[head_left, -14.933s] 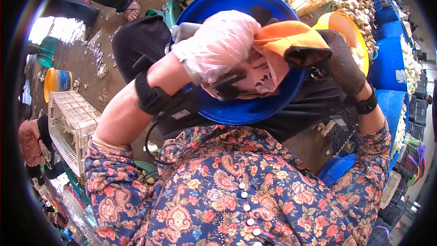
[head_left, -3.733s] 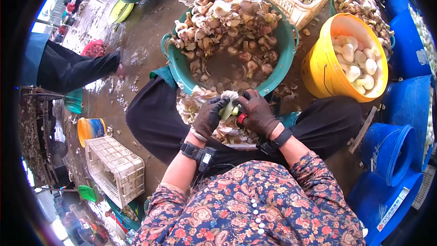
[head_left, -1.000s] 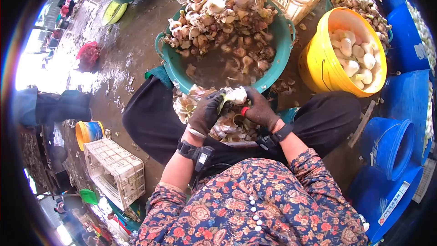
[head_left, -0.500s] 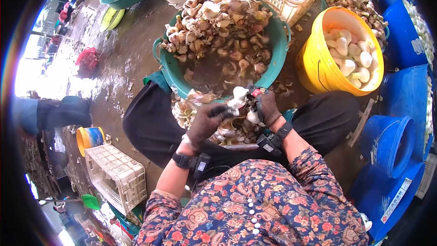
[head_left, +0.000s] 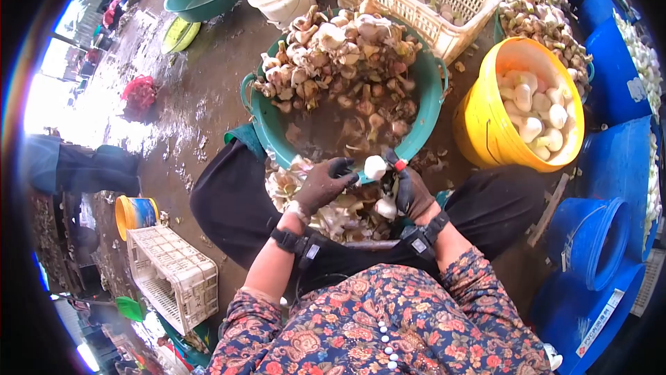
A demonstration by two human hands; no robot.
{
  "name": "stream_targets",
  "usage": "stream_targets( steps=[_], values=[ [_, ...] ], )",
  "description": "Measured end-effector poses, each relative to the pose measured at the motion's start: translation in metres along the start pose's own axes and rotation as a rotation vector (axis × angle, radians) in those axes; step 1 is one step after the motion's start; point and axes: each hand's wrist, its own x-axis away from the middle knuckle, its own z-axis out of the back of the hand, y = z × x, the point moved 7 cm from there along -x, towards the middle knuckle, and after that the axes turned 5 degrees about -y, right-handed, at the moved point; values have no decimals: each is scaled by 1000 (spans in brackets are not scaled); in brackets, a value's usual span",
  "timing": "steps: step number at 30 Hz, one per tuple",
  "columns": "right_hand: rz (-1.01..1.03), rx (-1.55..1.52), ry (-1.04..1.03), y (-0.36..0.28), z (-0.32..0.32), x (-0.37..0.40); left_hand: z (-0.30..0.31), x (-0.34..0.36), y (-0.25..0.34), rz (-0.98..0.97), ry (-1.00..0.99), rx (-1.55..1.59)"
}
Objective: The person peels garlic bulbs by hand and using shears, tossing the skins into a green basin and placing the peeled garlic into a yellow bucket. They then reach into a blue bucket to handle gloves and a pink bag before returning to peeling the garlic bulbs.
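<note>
My left hand [head_left: 323, 186], in a dark glove, has thumb and fingers apart and holds nothing. A white peeled garlic bulb [head_left: 375, 167] is between my two hands, nearer the right one, with a gap to my left fingertips. My right hand [head_left: 412, 191], also gloved, is closed round a small dark tool with a red part [head_left: 400, 165]; its blade cannot be made out. Below it is another pale bulb [head_left: 386, 207], over a heap of peels [head_left: 340, 219] between my legs. Just beyond, a green tub [head_left: 263, 125] holds unpeeled garlic [head_left: 347, 56].
A yellow bucket [head_left: 475, 122] of peeled bulbs stands at right, with blue containers [head_left: 579, 236] beyond. Behind the tub are a white bucket [head_left: 277, 4] and a cream crate [head_left: 430, 0]. Another crate [head_left: 173, 274] lies at lower left. A person's leg [head_left: 83, 167] shows at left.
My left hand has come away from the white bulb, and its fingers have spread. The whole view has shifted, so the tub and buckets appear lower.
</note>
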Motion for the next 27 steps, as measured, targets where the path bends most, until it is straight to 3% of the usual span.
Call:
stream_targets(
  steps=[2, 3, 4, 7, 8, 9, 10, 12, 13, 14, 16, 18, 19, 20, 22, 23, 24, 25, 26, 27],
  values=[
    [-82, -380, -101, 3, -12, -1, 17, -25, -2, 121, 46, -260],
    [22, -620, -288, 3, -17, -17, 27, -45, -23, 135, 136, -279],
    [157, -633, -236, -4, -5, -11, 38, -71, -57, 130, 244, -319],
    [401, -73, -169, -29, -3, 3, 54, -114, -59, 186, 331, -374],
    [581, 514, -118, -55, -17, 22, 58, -125, -49, 226, 334, -443],
    [467, 152, -169, -41, -6, 6, 62, -139, -38, 259, 338, -512],
    [352, -207, -215, -25, 3, -8, 62, -165, -63, 227, 345, -489],
    [401, 31, -89, -33, 9, -4, 54, -209, -92, 185, 263, -463],
    [248, -376, -137, -12, 21, -22, 54, -215, -86, 192, 367, -508],
    [407, 104, 47, -38, 18, -7, 53, -211, -79, 212, 471, -548],
    [704, 961, 114, -79, 1, 13, 51, -210, -70, 123, 548, -502],
    [504, 911, 58, -104, -1, 5, 49, -213, -89, 297, 393, -364],
    [394, 131, -172, -105, 14, -17, 46, -215, -93, 265, 347, -409],
    [361, 87, 98, -155, -19, 9, 45, -218, -106, 268, 343, -412],
    [658, 614, 149, -222, -4, 22, 20, -227, -122, -272, 317, -957],
    [834, 949, 238, -258, 3, 27, 6, -226, -164, -587, 513, -1171],
    [967, 1228, 346, -296, 14, 28, 11, -222, -160, 21, 77, -655],
    [1072, 1384, 461, -335, 24, 25, 1, -203, -122, -326, -10, -1195],
    [1099, 1460, 523, -386, 42, 11, -4, -200, -130, -304, -24, -1186],
    [1599, 987, 703, -420, -4, 36, 8, -206, -135, -186, 120, -737]
  ],
)
